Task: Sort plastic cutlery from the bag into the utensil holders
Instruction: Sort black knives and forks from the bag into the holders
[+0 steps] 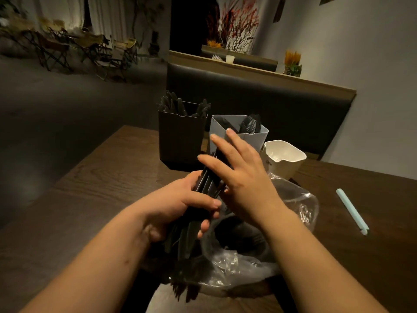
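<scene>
My left hand (180,206) grips a bundle of black plastic cutlery (209,179) above the table, handles pointing up and away. My right hand (241,175) lies flat against the bundle's right side, fingers straight and spread. Under both hands sits a clear plastic bag (293,206) with more black cutlery (239,236) inside. Behind stand three holders: a black holder (180,141) full of black cutlery, a grey holder (259,136) with a few black pieces, and a white holder (286,159) that looks empty.
The dark wooden table (101,188) ends at its left edge near a grey floor. A pale blue pen-like stick (352,211) lies at the right. A dark padded bench back (259,98) runs behind the holders. Folding chairs (56,48) stand far left.
</scene>
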Demonstrator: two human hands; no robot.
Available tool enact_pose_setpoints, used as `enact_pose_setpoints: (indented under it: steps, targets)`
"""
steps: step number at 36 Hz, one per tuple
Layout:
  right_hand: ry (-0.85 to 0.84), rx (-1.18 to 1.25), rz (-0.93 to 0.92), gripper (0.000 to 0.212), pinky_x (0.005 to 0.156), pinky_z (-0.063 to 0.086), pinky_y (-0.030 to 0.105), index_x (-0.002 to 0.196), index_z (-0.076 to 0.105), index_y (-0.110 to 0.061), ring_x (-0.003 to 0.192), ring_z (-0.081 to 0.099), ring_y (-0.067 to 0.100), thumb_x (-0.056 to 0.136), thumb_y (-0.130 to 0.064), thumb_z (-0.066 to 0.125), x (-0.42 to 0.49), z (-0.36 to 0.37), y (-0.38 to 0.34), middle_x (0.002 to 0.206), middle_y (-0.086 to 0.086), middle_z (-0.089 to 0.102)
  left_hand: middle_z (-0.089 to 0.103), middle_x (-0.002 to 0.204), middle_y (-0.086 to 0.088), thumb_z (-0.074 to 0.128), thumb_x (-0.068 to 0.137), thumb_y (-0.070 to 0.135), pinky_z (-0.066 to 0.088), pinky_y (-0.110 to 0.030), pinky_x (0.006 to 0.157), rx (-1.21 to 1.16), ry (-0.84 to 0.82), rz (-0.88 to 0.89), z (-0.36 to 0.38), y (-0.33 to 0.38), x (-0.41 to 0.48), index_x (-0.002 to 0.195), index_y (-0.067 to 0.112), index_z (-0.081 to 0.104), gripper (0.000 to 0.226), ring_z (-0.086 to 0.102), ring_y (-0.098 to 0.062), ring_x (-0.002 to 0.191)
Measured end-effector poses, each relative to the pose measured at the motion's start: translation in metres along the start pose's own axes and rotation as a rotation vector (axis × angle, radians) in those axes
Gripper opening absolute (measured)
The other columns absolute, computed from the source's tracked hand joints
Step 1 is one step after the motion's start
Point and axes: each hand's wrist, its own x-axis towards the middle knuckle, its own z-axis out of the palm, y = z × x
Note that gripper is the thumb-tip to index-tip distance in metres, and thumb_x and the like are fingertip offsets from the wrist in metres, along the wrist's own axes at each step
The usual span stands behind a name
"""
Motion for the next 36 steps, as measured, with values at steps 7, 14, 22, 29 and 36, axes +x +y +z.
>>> enact_pose_setpoints:
  steps: [7,14,22,29,36]
  targets:
    - [0.272,0.046,-0.047,0.007,0.071,0.051,0.046,0.087,0.07,-0.006,0.083,0.062,0.034,0.08,-0.004,0.07,-0.017,0.02,-0.005,0.09,0.011,0.069,0.065,0.091,-0.023,0.068,0.083,-0.004,0.056,-0.032,0.051,0.007,-0.198,-0.069,-0.003,-0.005,-0.002,0.141,0.06,0.033,0.093,0.063,-0.023,0.058]
    - [0.151,0.167,0.018,0.024,0.052,0.04,0.035,0.073,0.06,-0.012,0.063,0.047,0.026,0.086,-0.032,0.057,-0.023,0.02,-0.004,0.072,0.005,0.057,0.047,0.102,0.018,0.069,0.088,-0.004,0.047,-0.009,0.07,-0.119,-0.126,0.057,-0.011,-0.012,0.013,0.16,0.031,0.008,0.101,0.051,0.006,0.079]
    - [-0.085,0.497,0.547,0.011,0.062,0.044,0.032,0.079,0.065,-0.031,0.068,0.059,0.021,0.068,-0.033,0.062,-0.02,0.022,-0.009,0.07,-0.002,0.065,0.061,0.116,-0.032,0.047,0.104,0.045,0.059,-0.052,0.079,-0.646,-0.525,0.0,-0.012,-0.017,0.007,0.153,0.025,0.039,0.054,0.067,-0.038,0.081]
    - [-0.036,1.133,0.827,0.042,0.049,0.035,0.029,0.053,0.054,-0.02,0.047,0.04,0.016,0.091,-0.012,0.069,-0.006,0.006,-0.016,0.048,-0.006,0.044,0.061,0.082,-0.004,0.069,0.085,0.033,0.038,-0.02,0.051,-0.203,0.246,0.332,0.006,-0.012,0.011,0.123,0.014,0.065,0.043,0.05,-0.012,0.064]
    - [-0.372,1.379,0.749,0.013,0.046,0.036,0.028,0.098,0.065,0.0,0.049,0.045,0.016,0.091,-0.011,0.067,-0.003,-0.01,-0.03,0.059,0.003,0.049,0.071,0.12,-0.004,0.066,0.082,0.028,0.054,-0.031,0.087,-0.006,0.252,0.467,0.011,-0.018,0.012,0.128,0.018,0.063,0.047,0.067,-0.02,0.113]
